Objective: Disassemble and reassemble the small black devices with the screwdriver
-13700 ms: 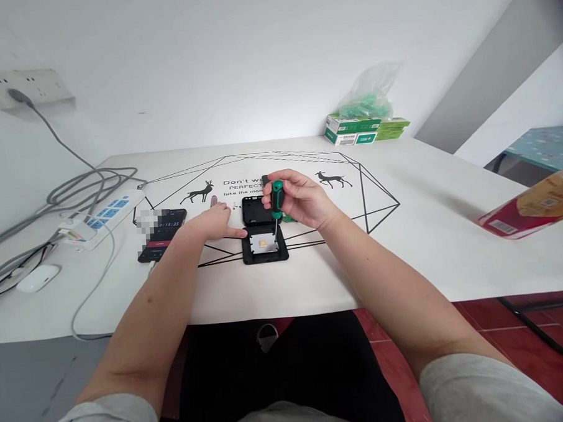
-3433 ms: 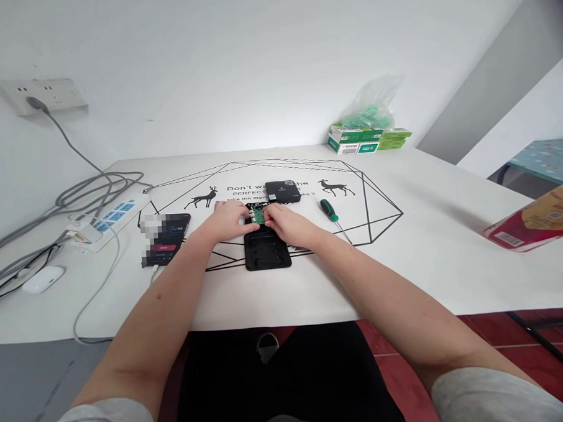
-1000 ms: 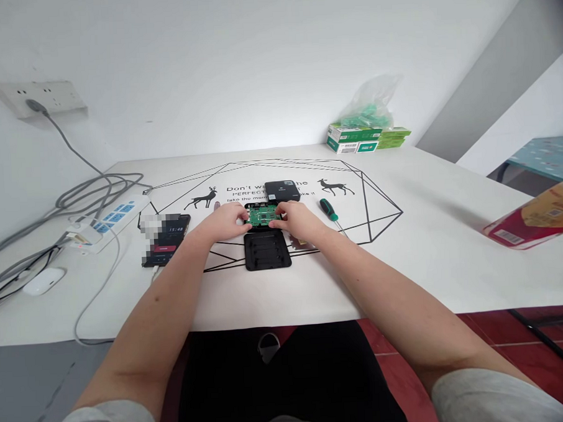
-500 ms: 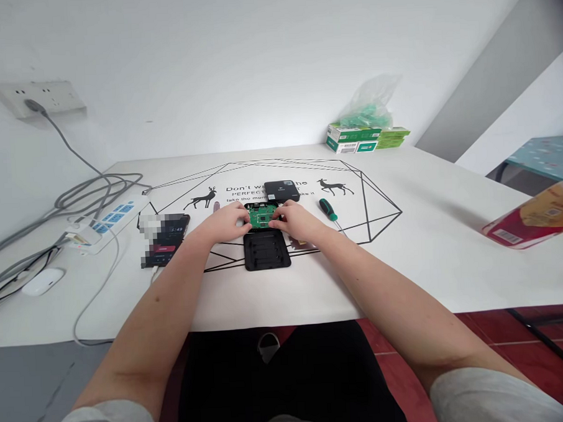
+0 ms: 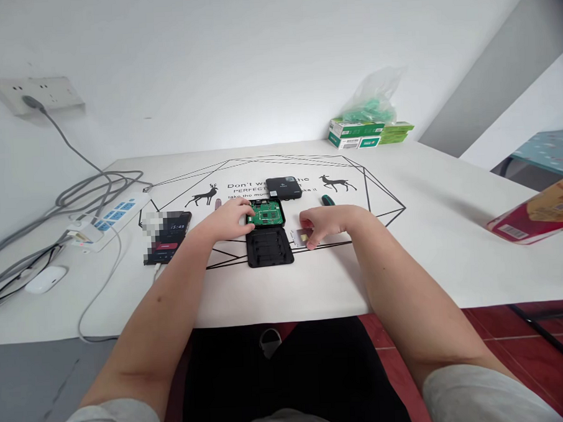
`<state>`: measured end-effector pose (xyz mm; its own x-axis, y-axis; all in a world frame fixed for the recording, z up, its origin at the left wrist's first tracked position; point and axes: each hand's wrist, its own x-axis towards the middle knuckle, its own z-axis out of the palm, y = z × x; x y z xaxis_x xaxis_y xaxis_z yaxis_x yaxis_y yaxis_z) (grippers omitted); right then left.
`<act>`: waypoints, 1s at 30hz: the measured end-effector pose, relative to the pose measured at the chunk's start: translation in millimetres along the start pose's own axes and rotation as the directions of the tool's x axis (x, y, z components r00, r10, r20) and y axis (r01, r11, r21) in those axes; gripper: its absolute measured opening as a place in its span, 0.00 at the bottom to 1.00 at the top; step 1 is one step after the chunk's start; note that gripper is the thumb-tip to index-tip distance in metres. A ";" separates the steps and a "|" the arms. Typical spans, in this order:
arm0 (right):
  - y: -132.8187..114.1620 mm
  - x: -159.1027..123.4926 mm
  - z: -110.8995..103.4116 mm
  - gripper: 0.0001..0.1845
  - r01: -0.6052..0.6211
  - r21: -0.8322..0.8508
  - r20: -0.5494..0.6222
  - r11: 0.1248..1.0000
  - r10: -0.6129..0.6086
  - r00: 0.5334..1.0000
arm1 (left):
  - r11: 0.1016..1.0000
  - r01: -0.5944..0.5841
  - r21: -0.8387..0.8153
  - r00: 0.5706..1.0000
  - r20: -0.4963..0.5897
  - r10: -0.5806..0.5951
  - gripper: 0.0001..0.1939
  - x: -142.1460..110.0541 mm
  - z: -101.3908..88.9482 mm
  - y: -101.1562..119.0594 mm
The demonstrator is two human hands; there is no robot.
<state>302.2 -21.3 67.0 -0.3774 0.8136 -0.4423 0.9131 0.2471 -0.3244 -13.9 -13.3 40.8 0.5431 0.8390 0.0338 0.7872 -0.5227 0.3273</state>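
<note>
Two hands: left hand (image 5: 229, 220) touches black case (image 5: 284, 221) edge, likely steadying green board (image 5: 267, 214) inside; right hand (image 5: 327, 221) straddles silvery plate (image 5: 297, 237). Can't tell if either grips.

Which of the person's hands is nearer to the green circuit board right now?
Left. The left hand is at the left edge of the green circuit board; the right hand is apart from it, off to its right, at the thin silvery plate.
</note>
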 end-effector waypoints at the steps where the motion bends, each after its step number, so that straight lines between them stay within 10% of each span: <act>1: -2.0 -0.4 -0.3 0.22 -0.001 0.001 0.009 1.000 0.001 1.000 | 1.000 0.002 0.001 1.000 0.010 -0.002 0.21 -0.7 -1.6 0.5; 7: -11.7 -1.5 3.2 0.25 -0.042 0.008 -0.053 0.999 0.043 0.998 | 0.999 0.026 -0.020 0.998 0.065 -0.024 0.31 -2.8 -7.8 2.0; 18: -21.6 -4.5 3.8 0.20 0.293 0.101 -0.167 0.951 -0.274 0.947 | 0.992 0.123 0.017 0.938 0.325 -0.122 0.70 -8.9 -15.0 7.0; 30: -64.0 6.1 36.2 0.16 0.498 0.059 -0.144 0.865 -0.487 0.862 | 0.989 0.139 0.043 0.933 0.331 -0.145 0.71 -7.6 -11.6 8.6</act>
<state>236.0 -51.1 54.8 -0.7473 0.6565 -0.1031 0.5927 0.5882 -0.5502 -14.6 -22.4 54.2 0.4886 0.8084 -0.3282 0.8668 -0.4069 0.2882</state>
